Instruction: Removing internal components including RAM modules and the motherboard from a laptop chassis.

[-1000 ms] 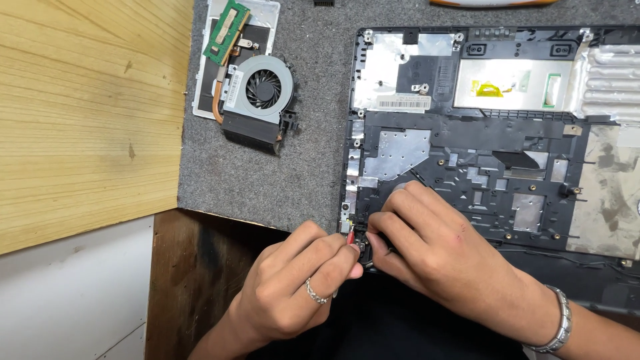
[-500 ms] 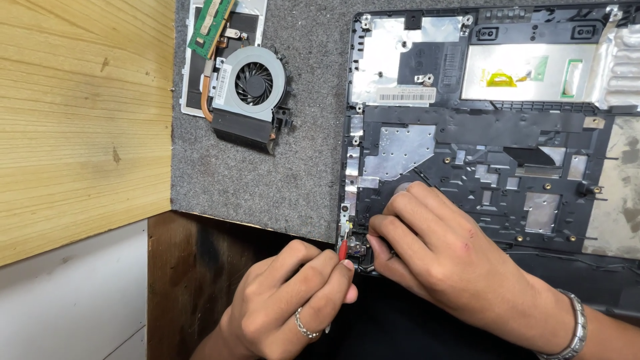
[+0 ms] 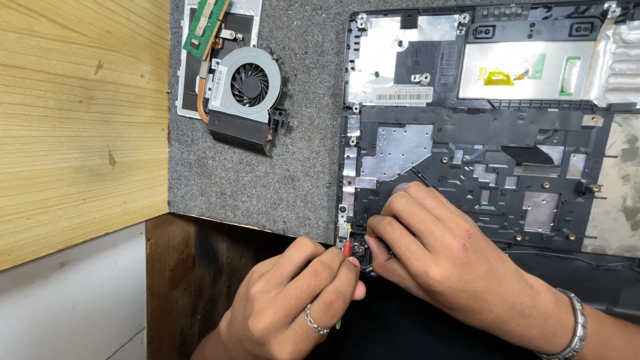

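The left hand (image 3: 293, 300) has its fingers pinched tight on a small tool with a red tip (image 3: 347, 248). Only the red tip shows; the rest is hidden in the fingers. A ring (image 3: 315, 323) sits on one finger of this hand. The tip points at the near left corner of the open laptop case (image 3: 467, 133).

The right hand (image 3: 440, 257) lies on that same corner, just beside the red tip. Its fingers are curled down onto a small dark part (image 3: 361, 251) at the case edge. I cannot tell if they grip it or only press on it. A metal bracelet (image 3: 575, 330) is on the right wrist.

The case is black inside, with shiny silver foil patches (image 3: 400, 148) and small brass screw posts. It lies on a grey mat (image 3: 280, 180) on the desk.

Well apart, at the far left of the mat, lies a round fan (image 3: 248, 83) with a copper pipe. A green chip board (image 3: 205, 27) rests just above the fan, touching a white tray. Left of the mat is a pale wood board (image 3: 80, 120).
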